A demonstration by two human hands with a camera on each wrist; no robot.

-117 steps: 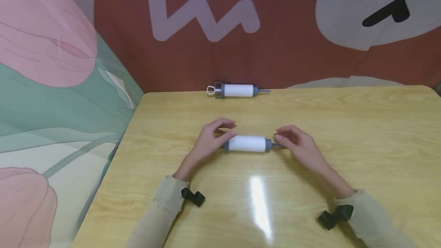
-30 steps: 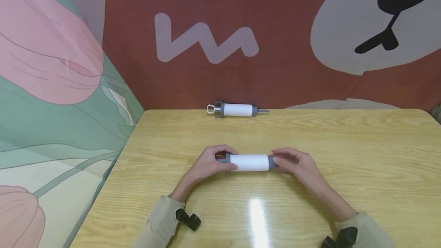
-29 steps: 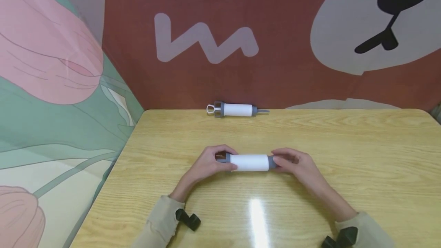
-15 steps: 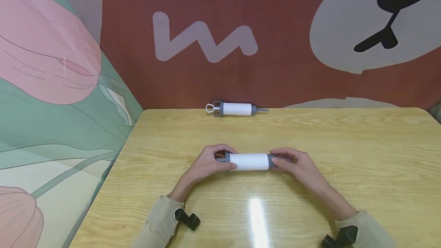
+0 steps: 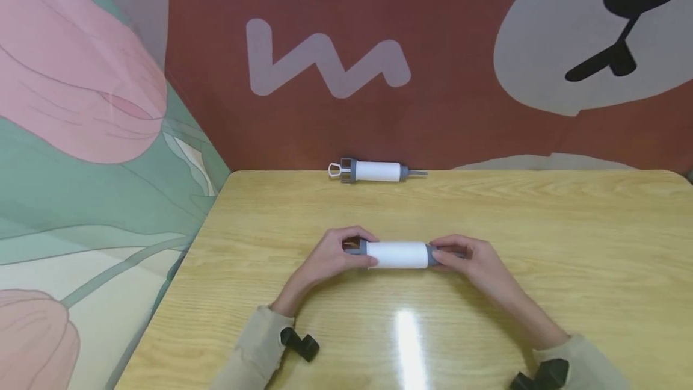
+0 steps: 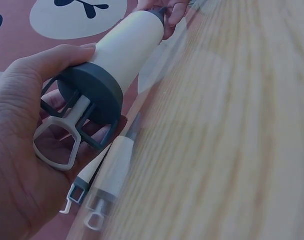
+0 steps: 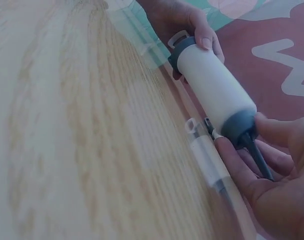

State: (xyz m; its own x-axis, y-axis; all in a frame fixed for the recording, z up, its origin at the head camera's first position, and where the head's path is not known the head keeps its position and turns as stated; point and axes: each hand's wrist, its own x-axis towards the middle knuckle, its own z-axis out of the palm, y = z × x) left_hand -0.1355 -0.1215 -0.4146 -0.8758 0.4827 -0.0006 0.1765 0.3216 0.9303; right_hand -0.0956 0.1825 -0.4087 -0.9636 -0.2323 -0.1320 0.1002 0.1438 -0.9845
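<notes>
A large white syringe [image 5: 397,255] with grey end caps lies level between the two hands, just over the table. My left hand [image 5: 330,257] grips its plunger end, thumb on the white barrel and fingers around the grey collar. In the left wrist view, the pale ring handle [image 6: 56,145] of the plunger sits within that hand, beside the palm. My right hand [image 5: 470,263] pinches the grey front cap [image 7: 237,127] between thumb and fingers. The thin grey nozzle [image 7: 258,159] points toward the right palm.
A second syringe [image 5: 378,171] of the same kind lies at the table's back edge against the brown wall covering, its nozzle to the right. The glossy wood table [image 5: 303,203] mirrors it in the wrist views.
Earlier, the right fingers were at the nozzle and the left hand hovered loosely at the collar. Now both hands grip the ends of the syringe. Over the last second, hardly anything moves.
</notes>
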